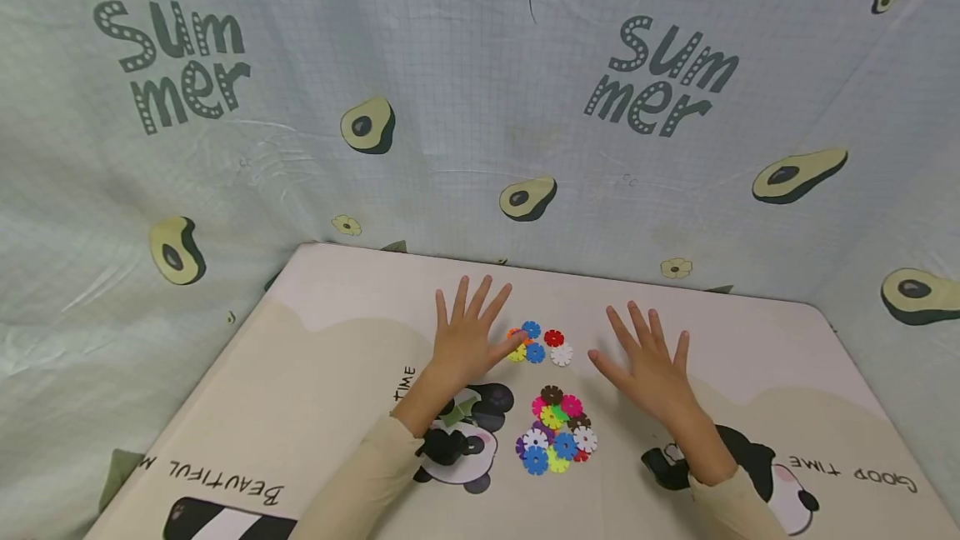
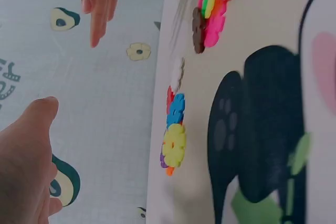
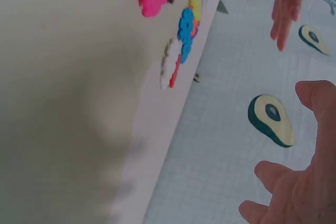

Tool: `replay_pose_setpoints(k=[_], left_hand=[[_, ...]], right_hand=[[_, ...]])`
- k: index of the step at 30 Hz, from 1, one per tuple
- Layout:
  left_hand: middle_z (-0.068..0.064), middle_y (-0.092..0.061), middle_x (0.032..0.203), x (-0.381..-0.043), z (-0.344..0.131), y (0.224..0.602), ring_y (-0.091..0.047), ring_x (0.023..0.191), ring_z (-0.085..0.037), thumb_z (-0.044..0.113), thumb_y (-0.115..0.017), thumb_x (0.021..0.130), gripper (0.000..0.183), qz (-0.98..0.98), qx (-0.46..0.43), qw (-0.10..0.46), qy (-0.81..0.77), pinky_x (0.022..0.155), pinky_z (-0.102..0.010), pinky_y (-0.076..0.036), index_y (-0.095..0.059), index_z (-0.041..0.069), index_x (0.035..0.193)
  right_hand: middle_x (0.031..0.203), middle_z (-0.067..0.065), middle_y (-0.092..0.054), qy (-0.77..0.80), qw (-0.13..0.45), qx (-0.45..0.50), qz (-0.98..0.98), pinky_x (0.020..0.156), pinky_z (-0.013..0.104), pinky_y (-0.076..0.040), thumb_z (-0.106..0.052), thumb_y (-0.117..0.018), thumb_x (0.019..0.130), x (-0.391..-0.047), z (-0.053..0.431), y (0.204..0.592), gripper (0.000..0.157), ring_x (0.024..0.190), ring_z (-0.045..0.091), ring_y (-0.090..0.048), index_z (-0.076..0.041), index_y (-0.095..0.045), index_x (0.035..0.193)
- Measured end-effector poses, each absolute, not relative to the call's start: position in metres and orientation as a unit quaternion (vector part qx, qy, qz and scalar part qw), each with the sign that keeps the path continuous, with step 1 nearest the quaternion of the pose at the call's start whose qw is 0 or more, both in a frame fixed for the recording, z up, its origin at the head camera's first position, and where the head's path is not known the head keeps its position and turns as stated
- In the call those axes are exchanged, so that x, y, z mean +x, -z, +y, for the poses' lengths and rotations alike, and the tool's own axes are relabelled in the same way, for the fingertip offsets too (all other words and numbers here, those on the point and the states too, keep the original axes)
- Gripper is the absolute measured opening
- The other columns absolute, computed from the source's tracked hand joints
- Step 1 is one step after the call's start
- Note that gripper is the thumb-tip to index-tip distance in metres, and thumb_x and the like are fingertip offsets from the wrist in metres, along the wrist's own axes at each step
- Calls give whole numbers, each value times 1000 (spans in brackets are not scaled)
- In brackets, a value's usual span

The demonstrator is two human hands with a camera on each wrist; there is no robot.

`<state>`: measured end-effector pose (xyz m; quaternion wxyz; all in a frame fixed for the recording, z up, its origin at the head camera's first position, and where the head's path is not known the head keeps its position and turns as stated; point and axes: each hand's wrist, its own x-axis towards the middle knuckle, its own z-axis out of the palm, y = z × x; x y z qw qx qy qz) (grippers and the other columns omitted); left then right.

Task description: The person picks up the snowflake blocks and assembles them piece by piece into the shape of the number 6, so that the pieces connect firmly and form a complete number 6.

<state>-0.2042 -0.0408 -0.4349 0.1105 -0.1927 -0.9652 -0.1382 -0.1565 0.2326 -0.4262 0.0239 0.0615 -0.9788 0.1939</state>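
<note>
Both hands are held above the table with fingers spread and nothing in them. My left hand (image 1: 463, 346) is left of the farther group of snowflake discs (image 1: 535, 352), its thumb overlapping that group in the head view. Across from it, my right hand (image 1: 654, 373) hovers to the right of the discs. The farther group mixes blue, red, white, yellow and orange pieces. Closer to me lies a larger pile of discs (image 1: 565, 445) in brown, pink, green, yellow, purple, white and blue. In the left wrist view the yellow disc (image 2: 174, 145) lies nearest the left hand.
A pale table mat (image 1: 330, 407) printed with pandas and lettering covers the table. Behind it hangs a light curtain (image 1: 450, 48) with avocado prints and "summer" lettering, reaching round both sides.
</note>
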Motion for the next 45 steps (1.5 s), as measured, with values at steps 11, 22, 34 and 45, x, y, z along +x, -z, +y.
replay_pose_setpoints(k=[11,22,34,45], left_hand=[[-7,-29,158,-185,-43,451,-18,147,-37,63,-52,89,76,-953,-248,131,111,111,-66,-13,-33,26,153],[-9,-33,156,-172,-40,463,-19,146,-38,53,-54,94,67,-922,-349,76,149,112,-63,-17,-38,20,151],[-7,-51,134,-170,-29,470,-44,127,-22,42,-62,94,54,-854,-360,-122,354,105,-40,-39,-52,11,137],[12,-52,72,-169,-11,478,-44,68,-1,48,-77,80,33,-887,-336,-66,310,63,-17,-36,-65,18,85]], right_hand=[[160,17,-18,-201,39,81,-975,106,73,5,-52,-58,91,-134,228,444,77,146,44,-6,-20,-29,154],[155,20,-30,-193,40,107,-975,105,75,-3,-48,-65,87,-117,220,458,77,142,49,-18,-17,-36,151],[136,21,-51,-235,-11,114,-965,93,66,-31,-38,-75,83,-114,214,459,72,125,44,-43,-9,-47,143],[109,8,-57,-301,-22,148,-942,91,49,-48,-24,-78,83,-128,213,462,30,106,27,-52,-7,-71,108]])
